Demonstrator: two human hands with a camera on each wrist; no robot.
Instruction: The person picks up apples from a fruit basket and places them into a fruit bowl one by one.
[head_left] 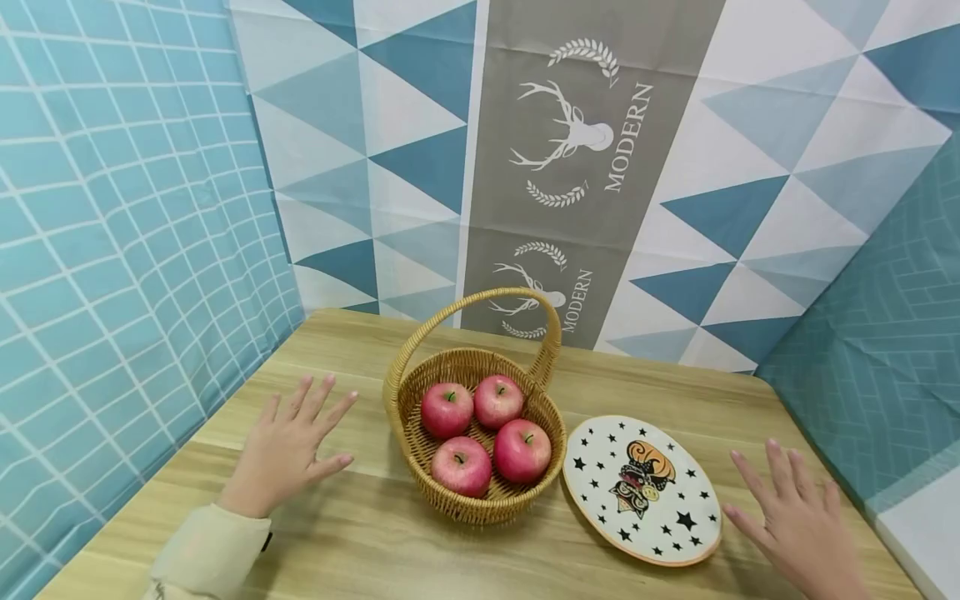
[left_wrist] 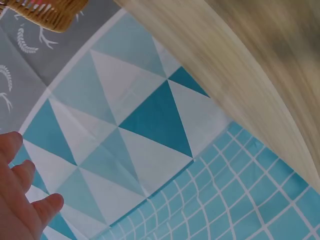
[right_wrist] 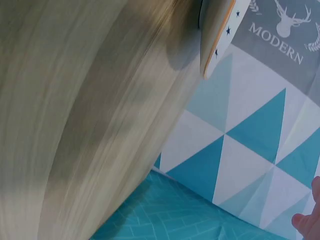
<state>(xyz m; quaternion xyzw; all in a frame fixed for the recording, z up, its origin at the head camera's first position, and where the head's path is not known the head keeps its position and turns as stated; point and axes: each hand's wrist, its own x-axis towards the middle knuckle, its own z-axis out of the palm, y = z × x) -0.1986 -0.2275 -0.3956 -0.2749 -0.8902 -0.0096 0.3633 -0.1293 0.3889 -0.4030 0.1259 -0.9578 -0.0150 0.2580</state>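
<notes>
A wicker basket (head_left: 480, 512) with a tall arched handle stands in the middle of the table, and several red apples (head_left: 461, 467) lie inside it. Right of it is a round white plate (head_left: 675, 521) with black stars, an orange rim and a cartoon figure. My left hand (head_left: 288, 450) is spread palm down left of the basket, apart from it and holding nothing. To the plate's right my right hand (head_left: 798, 521) has its fingers spread, with nothing in it. Only some fingertips of each hand show in the wrist views.
The wooden table (head_left: 360, 542) has rounded back corners. Behind it hangs a cloth (head_left: 405, 175) with triangles and deer heads. Blue tiled-pattern cloth (head_left: 112, 233) covers the left side, and teal cloth (head_left: 885, 333) the right. A white block-like surface (head_left: 926, 517) sits at the right edge.
</notes>
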